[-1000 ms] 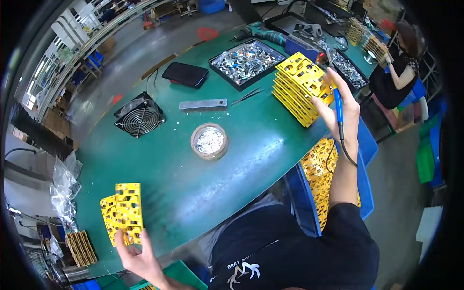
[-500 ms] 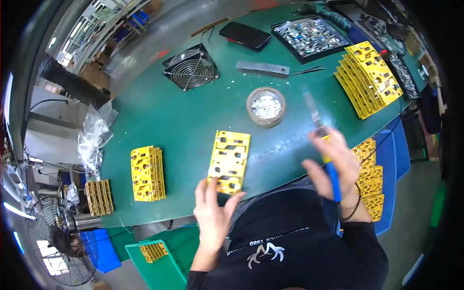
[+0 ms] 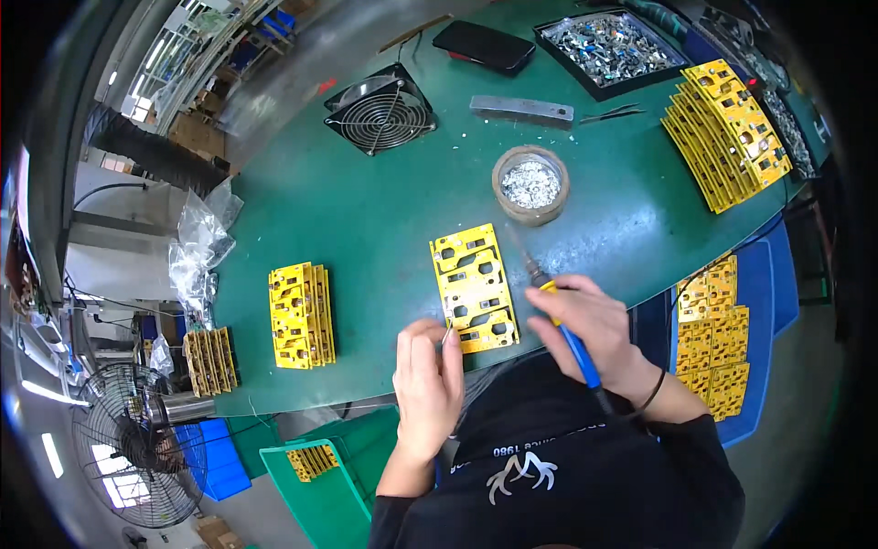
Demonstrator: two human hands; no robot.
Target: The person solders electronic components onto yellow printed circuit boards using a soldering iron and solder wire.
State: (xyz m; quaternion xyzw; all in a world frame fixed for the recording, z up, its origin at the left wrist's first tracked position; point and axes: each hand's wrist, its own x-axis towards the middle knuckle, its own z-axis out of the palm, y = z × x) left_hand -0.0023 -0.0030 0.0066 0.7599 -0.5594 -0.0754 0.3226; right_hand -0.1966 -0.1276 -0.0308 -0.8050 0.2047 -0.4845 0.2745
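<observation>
My right hand point(image 3: 590, 334) is closed around a soldering iron point(image 3: 574, 349) with a blue and yellow handle. Its metal tip points up and left, just right of a yellow circuit board panel point(image 3: 476, 285) with dark cutouts. That panel lies on the green table point(image 3: 366, 229) in front of me. At its lower left corner my left hand point(image 3: 428, 384) has thumb and fingers pinched together. Something thin and shiny shows at those fingertips, too small to name. Beyond the panel stands a round container point(image 3: 505, 206) of small silvery bits.
Yellow panels stand in a left stack point(image 3: 302, 316) and a far right stack point(image 3: 727, 137). A square fan point(image 3: 382, 114), a metal bar point(image 3: 521, 112), tweezers point(image 3: 613, 114), a phone point(image 3: 483, 46) and a parts tray point(image 3: 608, 50) lie farther back. A blue bin point(image 3: 754, 366) holds more panels.
My left hand has come off the panel's near end and closed into a pinch. The panel is turned slightly. My right hand has brought the soldering iron left, close to the panel.
</observation>
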